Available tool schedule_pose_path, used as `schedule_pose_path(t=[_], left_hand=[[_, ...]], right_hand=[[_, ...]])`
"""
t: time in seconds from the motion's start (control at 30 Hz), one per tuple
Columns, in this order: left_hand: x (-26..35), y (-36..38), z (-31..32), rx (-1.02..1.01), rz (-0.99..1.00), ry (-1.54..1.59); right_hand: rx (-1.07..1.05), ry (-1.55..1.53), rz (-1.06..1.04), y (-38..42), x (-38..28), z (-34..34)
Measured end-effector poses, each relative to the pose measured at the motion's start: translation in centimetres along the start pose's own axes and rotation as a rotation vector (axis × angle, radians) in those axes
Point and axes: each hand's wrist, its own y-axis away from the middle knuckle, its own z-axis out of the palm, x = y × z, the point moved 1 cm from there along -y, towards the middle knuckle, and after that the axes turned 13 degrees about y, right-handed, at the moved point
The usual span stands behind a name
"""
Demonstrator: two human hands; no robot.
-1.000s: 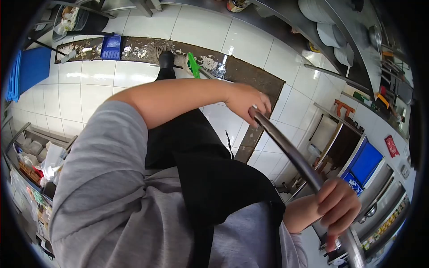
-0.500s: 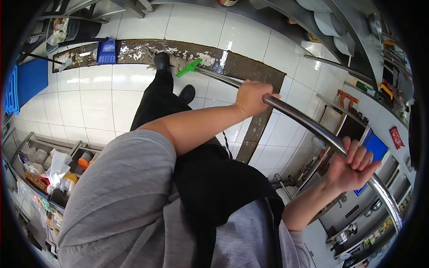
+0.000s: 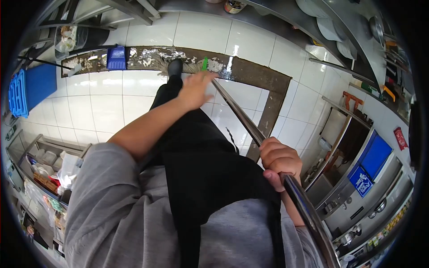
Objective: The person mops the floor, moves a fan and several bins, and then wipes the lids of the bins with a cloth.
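The pole [image 3: 250,127] is a long steel shaft that runs from the lower right edge of the view up and leftward to a green head [image 3: 204,64] resting on the dirty drain channel [image 3: 187,60] in the floor [image 3: 103,102]. The right hand [image 3: 280,161] is clenched around the pole about midway along its visible length, thumb toward the near end, so most of the shaft and the head lie beyond that grip toward the channel. The left hand [image 3: 195,89] is open, fingers spread, just left of the upper shaft near the head; whether it touches the pole cannot be told.

A black shoe [image 3: 174,67] stands on the channel just beside the green head. A blue dustpan [image 3: 116,58] sits on the channel further left, well apart from the head. The channel turns down along the right, framing a patch of white tiles. Wide tiled floor lies open to the left of the pole. To the right, steel cabinets [image 3: 357,178] and shelves [image 3: 321,22] close in near the shaft's lower end. A blue crate [image 3: 29,89] borders the far left.
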Motion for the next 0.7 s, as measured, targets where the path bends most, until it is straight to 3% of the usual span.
schedule_pose_path(t=[0.07,0.13,0.17,0.23,0.27,0.3,0.33,0.4,0.47,0.53,0.57,0.6,0.7], left_hand=[[-0.2,-1.9,-7.2,0.191,-0.044,-0.047],[0.9,-4.2,-17.5,0.443,0.152,-0.089],[2.1,-5.2,-22.9,0.59,0.3,-0.369],[5.0,-6.7,-32.9,0.87,0.474,-0.432],[7.5,-7.6,-37.6,0.892,0.603,-0.671],[8.6,-9.6,-40.6,0.952,0.848,-0.397],[10.0,-11.2,-44.0,0.881,0.976,-0.402],[11.3,-13.4,-49.1,0.789,0.832,-0.398],[16.3,-16.6,-49.8,0.443,0.852,-0.94],[19.0,-17.8,-47.7,0.275,0.48,-0.98],[19.4,-17.8,-48.5,0.145,0.43,-0.893],[19.0,-17.3,-49.6,0.206,0.422,-0.64],[20.5,-18.7,-52.4,0.128,0.349,-0.586]], right_hand=[[0.011,0.065,0.019,0.2,0.3,-0.7],[0.021,0.086,0.089,0.7,0.5,-1.4],[0.043,0.103,0.122,0.8,0.6,-1.8],[0.069,0.14,0.187,1.0,0.8,-2.4],[0.07,0.16,0.222,1.1,0.8,-2.7],[0.054,0.163,0.253,0.9,0.7,-3.1],[0.025,0.174,0.283,0.9,0.9,-3.5],[0.033,0.169,0.349,0.6,0.4,-4.4],[0.091,0.168,0.403,-0.2,-0.2,-5.5],[0.155,0.172,0.499,-0.7,-0.5,-6.1],[0.177,0.169,0.52,-0.8,-0.6,-6.2],[0.186,0.174,0.542,-0.8,-0.6,-6.0],[0.184,0.174,0.562,-1.8,-0.5,-6.4]])
